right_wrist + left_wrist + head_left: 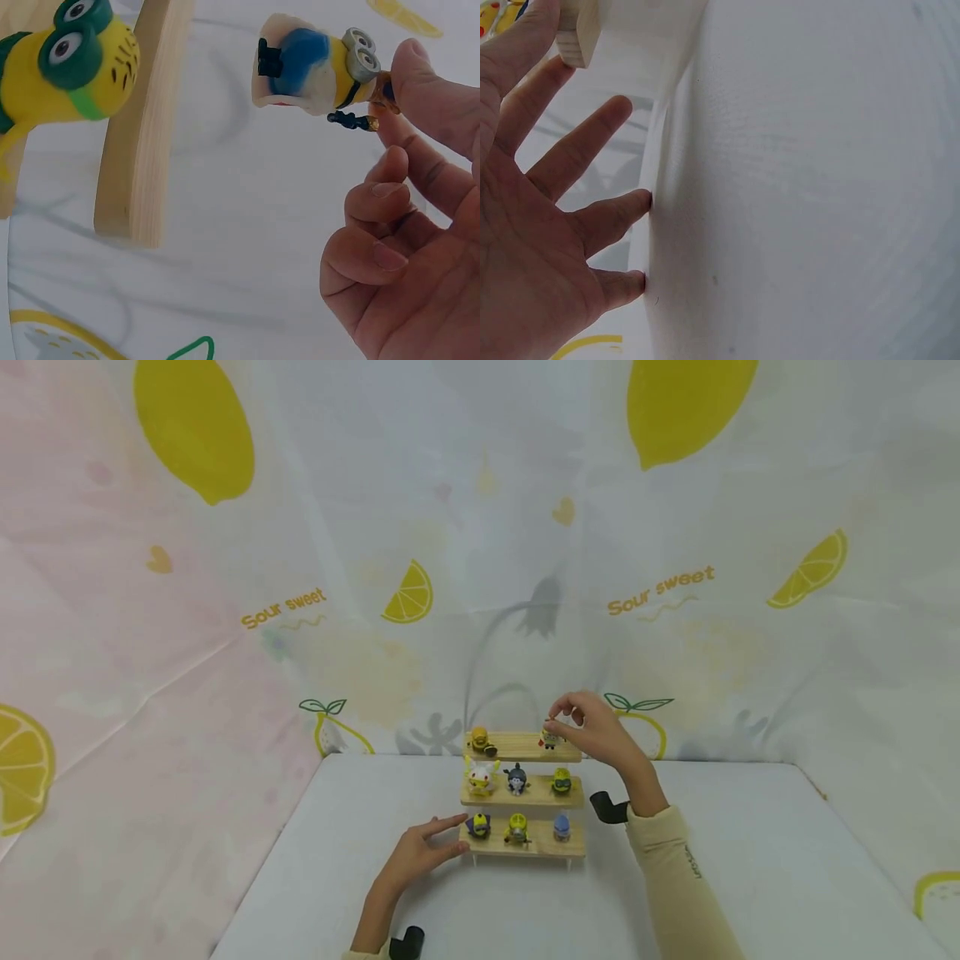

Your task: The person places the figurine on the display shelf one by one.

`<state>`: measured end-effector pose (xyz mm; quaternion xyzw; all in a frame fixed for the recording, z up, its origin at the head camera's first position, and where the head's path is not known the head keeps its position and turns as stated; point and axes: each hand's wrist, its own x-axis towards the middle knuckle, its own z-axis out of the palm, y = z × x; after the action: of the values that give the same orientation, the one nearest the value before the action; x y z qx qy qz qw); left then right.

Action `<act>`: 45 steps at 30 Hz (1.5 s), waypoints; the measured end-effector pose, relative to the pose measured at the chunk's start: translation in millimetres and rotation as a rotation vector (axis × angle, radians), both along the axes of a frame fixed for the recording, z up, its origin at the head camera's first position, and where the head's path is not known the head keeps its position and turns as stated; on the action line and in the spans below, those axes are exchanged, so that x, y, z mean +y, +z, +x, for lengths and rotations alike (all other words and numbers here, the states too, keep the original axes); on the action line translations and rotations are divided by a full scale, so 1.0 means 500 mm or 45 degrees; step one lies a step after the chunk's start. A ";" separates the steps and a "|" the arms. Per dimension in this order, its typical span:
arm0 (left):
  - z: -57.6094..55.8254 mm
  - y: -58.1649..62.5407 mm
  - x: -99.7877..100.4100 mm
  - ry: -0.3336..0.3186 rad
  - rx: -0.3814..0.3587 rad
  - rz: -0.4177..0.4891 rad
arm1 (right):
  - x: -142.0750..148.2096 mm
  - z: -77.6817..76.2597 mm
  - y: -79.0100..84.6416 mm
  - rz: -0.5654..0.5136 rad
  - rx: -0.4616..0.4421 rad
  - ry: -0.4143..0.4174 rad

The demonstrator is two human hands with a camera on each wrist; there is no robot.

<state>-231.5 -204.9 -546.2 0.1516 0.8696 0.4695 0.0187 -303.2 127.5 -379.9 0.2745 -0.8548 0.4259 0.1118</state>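
A three-tier wooden display shelf [523,847] stands on the white table. My right hand [596,727] pinches a small Minion figurine [311,64] by its top, between thumb and index finger. The figurine has silver goggles and a blue-and-white body, and hangs over the right end of the top tier. In the right wrist view a gap shows between it and the board [142,120]. My left hand [420,852] holds the left end of the bottom tier with thumb and index finger; its other fingers are spread in the left wrist view.
A yellow figurine [480,741] stands on the top tier's left. The middle tier bears a white-and-yellow figurine [481,779], a grey one [517,779] and a green-goggled Minion [562,781]. Below are a purple-and-yellow figurine [478,825], a yellow one [517,828] and a blue one [562,827]. Lemon-print cloth [450,677] hangs behind.
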 end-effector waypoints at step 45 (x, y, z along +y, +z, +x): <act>0.003 0.006 0.001 0.000 -0.013 0.020 | -0.104 -0.048 -0.015 0.178 -0.130 0.094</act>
<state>-230.1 -204.4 -543.3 0.1493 0.8658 0.4771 0.0218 -327.2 75.4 -387.3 0.2910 -0.8763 0.3826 0.0330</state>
